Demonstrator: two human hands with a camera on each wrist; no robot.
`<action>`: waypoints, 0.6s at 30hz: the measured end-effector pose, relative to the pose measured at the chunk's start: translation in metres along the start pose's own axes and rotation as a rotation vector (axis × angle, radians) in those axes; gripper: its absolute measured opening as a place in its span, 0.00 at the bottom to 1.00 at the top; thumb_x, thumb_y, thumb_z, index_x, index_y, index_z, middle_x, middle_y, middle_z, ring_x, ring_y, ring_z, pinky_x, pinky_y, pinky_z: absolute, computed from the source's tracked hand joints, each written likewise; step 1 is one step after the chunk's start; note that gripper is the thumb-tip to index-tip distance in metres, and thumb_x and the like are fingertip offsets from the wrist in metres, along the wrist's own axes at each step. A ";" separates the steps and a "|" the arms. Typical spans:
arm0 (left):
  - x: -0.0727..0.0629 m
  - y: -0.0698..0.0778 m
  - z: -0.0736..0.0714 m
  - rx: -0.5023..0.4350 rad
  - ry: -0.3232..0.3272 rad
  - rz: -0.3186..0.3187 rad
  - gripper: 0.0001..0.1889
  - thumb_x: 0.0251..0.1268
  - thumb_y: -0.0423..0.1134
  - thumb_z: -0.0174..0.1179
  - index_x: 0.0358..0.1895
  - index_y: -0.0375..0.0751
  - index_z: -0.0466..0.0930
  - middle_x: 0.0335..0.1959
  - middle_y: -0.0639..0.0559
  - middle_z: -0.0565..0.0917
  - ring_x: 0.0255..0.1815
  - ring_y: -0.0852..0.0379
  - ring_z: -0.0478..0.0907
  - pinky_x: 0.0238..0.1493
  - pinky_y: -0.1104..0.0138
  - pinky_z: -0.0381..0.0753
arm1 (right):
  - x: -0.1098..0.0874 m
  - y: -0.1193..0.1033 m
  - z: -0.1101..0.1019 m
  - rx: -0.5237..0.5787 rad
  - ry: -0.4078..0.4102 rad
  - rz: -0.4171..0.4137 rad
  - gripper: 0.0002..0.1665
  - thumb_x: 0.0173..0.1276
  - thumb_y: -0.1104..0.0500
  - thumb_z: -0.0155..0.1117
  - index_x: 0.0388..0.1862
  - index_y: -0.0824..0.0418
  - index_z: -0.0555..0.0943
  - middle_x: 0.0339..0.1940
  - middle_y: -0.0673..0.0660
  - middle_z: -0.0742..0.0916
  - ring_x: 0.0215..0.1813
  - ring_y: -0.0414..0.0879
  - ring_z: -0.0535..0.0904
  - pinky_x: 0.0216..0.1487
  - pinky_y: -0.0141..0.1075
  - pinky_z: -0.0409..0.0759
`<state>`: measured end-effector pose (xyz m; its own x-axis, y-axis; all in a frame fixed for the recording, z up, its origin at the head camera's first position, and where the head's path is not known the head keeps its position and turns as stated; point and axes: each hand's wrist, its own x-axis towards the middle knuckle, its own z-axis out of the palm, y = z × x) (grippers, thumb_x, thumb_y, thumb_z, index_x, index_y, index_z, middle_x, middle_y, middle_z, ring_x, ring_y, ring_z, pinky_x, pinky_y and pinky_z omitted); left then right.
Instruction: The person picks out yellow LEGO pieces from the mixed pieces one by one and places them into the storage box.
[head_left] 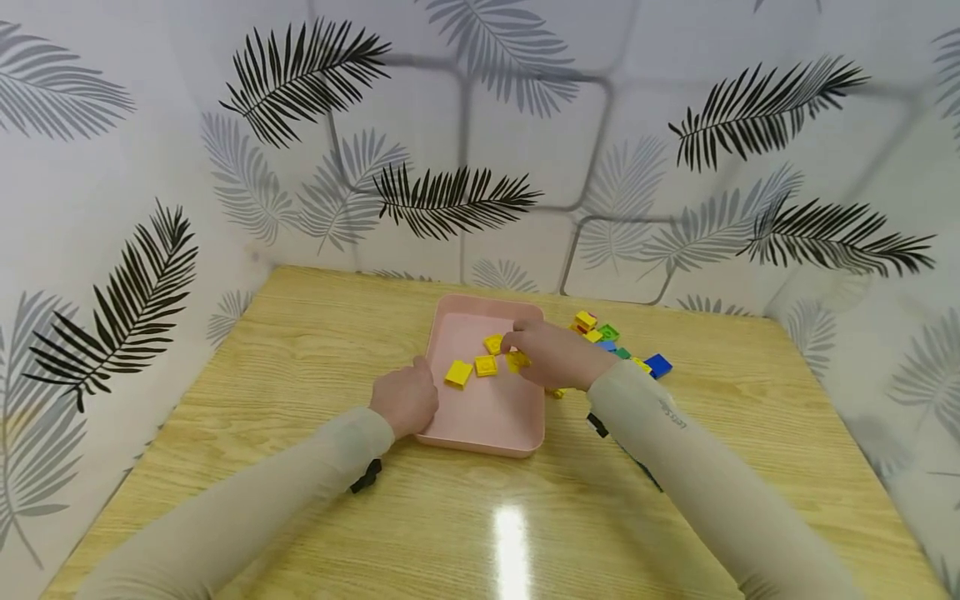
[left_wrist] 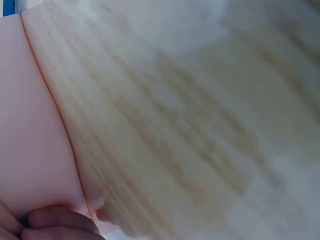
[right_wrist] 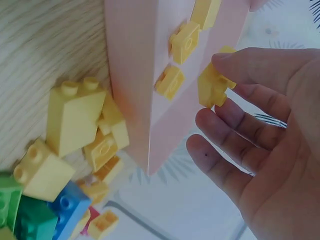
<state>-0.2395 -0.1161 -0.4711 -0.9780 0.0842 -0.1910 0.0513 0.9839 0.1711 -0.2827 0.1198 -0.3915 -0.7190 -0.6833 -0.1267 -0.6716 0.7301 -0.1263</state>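
Observation:
My right hand (head_left: 558,354) is over the right side of a pink tray (head_left: 480,425), pinching a yellow toy brick (right_wrist: 210,89) between thumb and fingers. The ring and little fingers spread away from it in the right wrist view. Three yellow bricks lie inside the tray: a larger yellow brick (head_left: 459,374) and two smaller ones, one a square yellow brick (head_left: 486,366). At the tray's left side, my left hand (head_left: 405,398) grips the rim. In the left wrist view its fingers (left_wrist: 60,220) show curled at the pink wall, low in the corner.
Against the tray's right outer wall lies a loose pile of bricks, with a tall yellow brick (right_wrist: 70,120), a green brick (head_left: 608,332) and a blue brick (head_left: 658,366) among them. The wooden table (head_left: 322,333) meets a leaf-patterned backdrop (head_left: 420,108) behind and on both sides.

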 end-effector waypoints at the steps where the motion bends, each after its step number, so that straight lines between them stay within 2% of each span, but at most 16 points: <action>1: 0.000 0.000 0.000 -0.006 -0.004 -0.002 0.23 0.76 0.42 0.49 0.63 0.26 0.65 0.23 0.46 0.78 0.20 0.54 0.77 0.23 0.61 0.79 | 0.004 0.000 0.001 -0.004 -0.009 0.000 0.20 0.68 0.60 0.69 0.59 0.58 0.82 0.51 0.54 0.82 0.48 0.47 0.80 0.55 0.40 0.81; 5: 0.001 0.000 -0.001 -0.013 -0.006 0.005 0.25 0.76 0.42 0.49 0.65 0.26 0.64 0.23 0.46 0.78 0.20 0.54 0.77 0.23 0.60 0.80 | 0.015 0.000 0.004 -0.005 -0.047 0.028 0.20 0.68 0.61 0.69 0.59 0.57 0.83 0.52 0.54 0.81 0.48 0.47 0.79 0.56 0.40 0.81; 11: 0.002 -0.002 0.001 -0.019 0.016 0.005 0.21 0.75 0.41 0.49 0.61 0.27 0.67 0.23 0.46 0.78 0.21 0.54 0.78 0.25 0.58 0.80 | 0.026 0.004 0.007 0.032 -0.081 0.066 0.20 0.67 0.64 0.68 0.58 0.56 0.83 0.52 0.54 0.81 0.49 0.47 0.78 0.58 0.41 0.81; 18: 0.001 -0.003 0.001 -0.014 0.010 -0.004 0.21 0.75 0.41 0.49 0.61 0.27 0.67 0.23 0.46 0.78 0.21 0.53 0.78 0.25 0.58 0.81 | 0.035 0.008 0.011 0.007 -0.107 0.081 0.21 0.67 0.65 0.68 0.59 0.56 0.83 0.54 0.55 0.81 0.50 0.48 0.79 0.56 0.42 0.81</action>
<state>-0.2409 -0.1188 -0.4726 -0.9802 0.0786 -0.1818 0.0446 0.9819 0.1841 -0.3110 0.1016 -0.4075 -0.7477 -0.6189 -0.2407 -0.6103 0.7833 -0.1180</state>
